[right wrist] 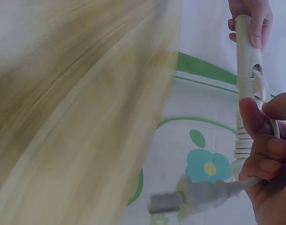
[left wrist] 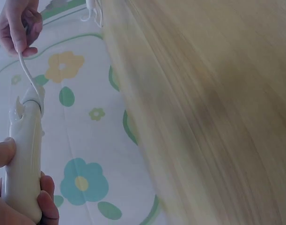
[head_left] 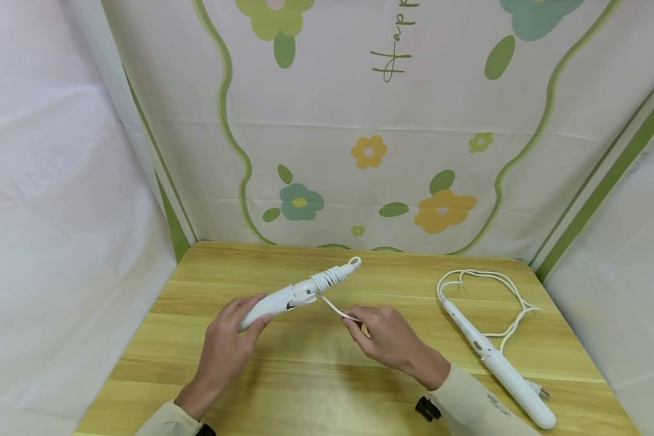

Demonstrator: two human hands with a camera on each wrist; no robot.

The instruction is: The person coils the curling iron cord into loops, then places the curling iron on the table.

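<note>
My left hand (head_left: 224, 342) grips the thick end of a white curling iron (head_left: 278, 303), held tilted above the table. Several turns of its white cord (head_left: 329, 277) wrap the thinner handle, with a small loop at the tip. From the wound part, a short free length of cord runs to my right hand (head_left: 389, 342), which pinches it between thumb and fingers. In the right wrist view, the two-pin plug (right wrist: 199, 197) sticks out below the curled fingers. A small lever (left wrist: 16, 110) stands out from the iron's side in the left wrist view.
A second white curling iron (head_left: 507, 372) lies at the right of the wooden table (head_left: 158, 345). Its loose cord (head_left: 515, 324) loops behind it, and its plug (head_left: 538, 389) rests beside the barrel. Flower-printed cloth (head_left: 316, 103) walls the back and sides.
</note>
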